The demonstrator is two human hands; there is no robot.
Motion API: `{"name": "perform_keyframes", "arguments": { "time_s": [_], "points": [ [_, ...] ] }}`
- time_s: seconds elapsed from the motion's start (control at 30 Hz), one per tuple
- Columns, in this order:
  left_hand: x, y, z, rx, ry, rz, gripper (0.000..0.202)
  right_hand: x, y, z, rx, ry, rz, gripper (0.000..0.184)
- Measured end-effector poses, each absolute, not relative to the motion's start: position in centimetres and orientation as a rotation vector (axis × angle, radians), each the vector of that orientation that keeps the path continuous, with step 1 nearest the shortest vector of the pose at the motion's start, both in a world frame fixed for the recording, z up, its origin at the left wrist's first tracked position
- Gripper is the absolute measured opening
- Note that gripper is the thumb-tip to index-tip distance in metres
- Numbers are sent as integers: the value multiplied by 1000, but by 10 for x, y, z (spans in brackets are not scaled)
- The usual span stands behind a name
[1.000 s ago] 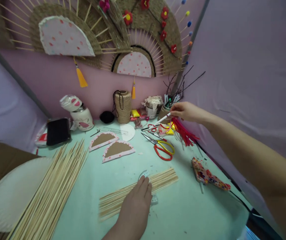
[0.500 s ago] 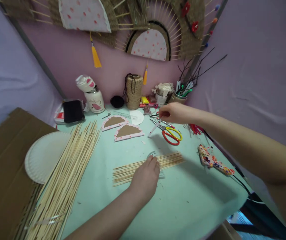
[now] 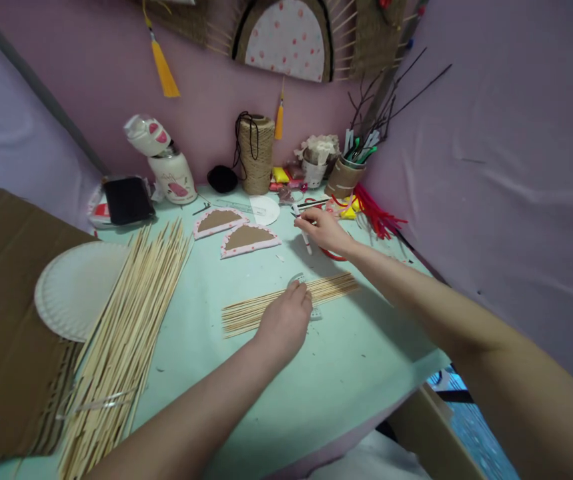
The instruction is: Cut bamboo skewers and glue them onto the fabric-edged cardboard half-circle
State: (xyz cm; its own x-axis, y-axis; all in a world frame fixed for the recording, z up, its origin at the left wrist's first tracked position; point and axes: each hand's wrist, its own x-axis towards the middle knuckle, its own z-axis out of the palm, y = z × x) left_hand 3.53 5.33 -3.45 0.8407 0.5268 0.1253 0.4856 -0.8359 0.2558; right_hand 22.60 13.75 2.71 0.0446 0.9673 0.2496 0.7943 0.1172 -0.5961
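Mint-green tabletop [image 3: 346, 373] was seen from the head camera, backed by a pink wall. Mid-table, the small skewer bundle [image 3: 246, 315] was pressed down by the left hand [image 3: 286, 320], fingers held together. Just beyond it, a white pen [image 3: 305, 237] was pinched by the right hand [image 3: 323, 230].

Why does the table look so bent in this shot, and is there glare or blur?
Head view: wide lens bows the table along its edge and stretches the right forearm; light soft and even, faint shadow under the right hand holding the pen; no glare, hardly any blur.
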Motion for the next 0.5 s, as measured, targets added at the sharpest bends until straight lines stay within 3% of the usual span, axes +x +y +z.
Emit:
{"name": "perform_keyframes", "arguments": {
  "time_s": [0.1,0.33,0.5],
  "points": [
    [34,54,-34,2809,775,293,36,221,130,25,-1654,-1683,446,26],
    [34,53,-38,2870,777,356,34,218,103,30,-1570,-1376,1038,20],
    [34,53,-36,2872,774,346,34,222,93,22,-1595,-1340,1057,23]
  ]
}}
